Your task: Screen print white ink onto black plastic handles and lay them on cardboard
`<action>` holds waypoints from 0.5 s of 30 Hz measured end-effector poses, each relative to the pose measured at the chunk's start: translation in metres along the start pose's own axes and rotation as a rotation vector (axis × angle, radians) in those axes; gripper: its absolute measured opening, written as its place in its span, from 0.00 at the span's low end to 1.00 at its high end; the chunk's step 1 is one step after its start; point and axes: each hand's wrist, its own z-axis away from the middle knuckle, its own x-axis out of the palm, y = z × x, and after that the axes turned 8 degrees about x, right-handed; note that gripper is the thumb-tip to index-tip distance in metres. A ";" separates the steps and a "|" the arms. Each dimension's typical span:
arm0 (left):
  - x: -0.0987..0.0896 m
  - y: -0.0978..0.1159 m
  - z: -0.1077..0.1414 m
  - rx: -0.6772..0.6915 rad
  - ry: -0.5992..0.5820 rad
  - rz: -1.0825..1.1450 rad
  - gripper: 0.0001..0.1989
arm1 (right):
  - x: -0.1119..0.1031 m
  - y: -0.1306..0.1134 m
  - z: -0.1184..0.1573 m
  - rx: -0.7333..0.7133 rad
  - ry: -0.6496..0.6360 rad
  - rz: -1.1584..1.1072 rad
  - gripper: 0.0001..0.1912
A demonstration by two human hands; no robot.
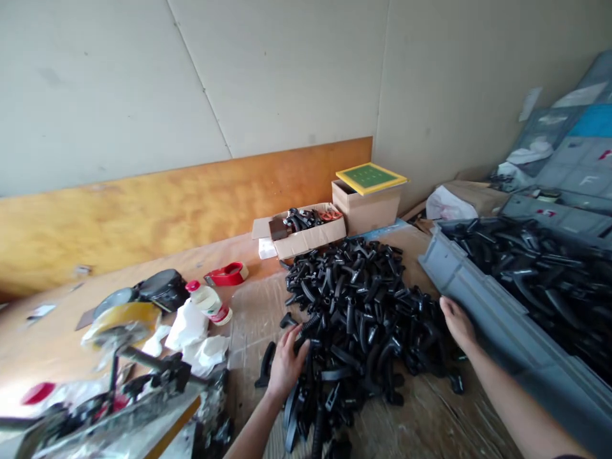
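Observation:
A large heap of black curved handle-like parts (354, 312) lies on the worktable (396, 424). At its left edge my left hand (288, 360) rests on the parts, fingers stretched out and slightly apart, gripping none that I can see. My right hand (456, 322) is at the heap's right side, between the parts and the wall of a grey plastic crate (488, 306). Its fingers are extended, with nothing visible in them. More black parts (540, 261) fill that crate.
Behind the heap stand an open cardboard box (310, 239) of parts and a taller box (370, 210) under a yellow-framed green board (370, 177). Leftward are a red tape dispenser (227, 274), a clear bottle (209, 303) and a metal fixture (157, 408). Grey crates (568, 166) stack at right.

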 end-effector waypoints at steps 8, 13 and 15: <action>0.074 -0.007 -0.107 -0.035 -0.024 -0.137 0.33 | 0.028 -0.037 -0.027 -0.037 -0.193 -0.019 0.31; 0.068 0.005 -0.105 -0.004 -0.097 -0.081 0.25 | 0.050 -0.070 -0.007 0.019 -0.315 -0.148 0.28; 0.062 0.007 -0.099 0.002 -0.126 -0.039 0.23 | 0.052 -0.079 0.013 0.055 -0.339 -0.209 0.31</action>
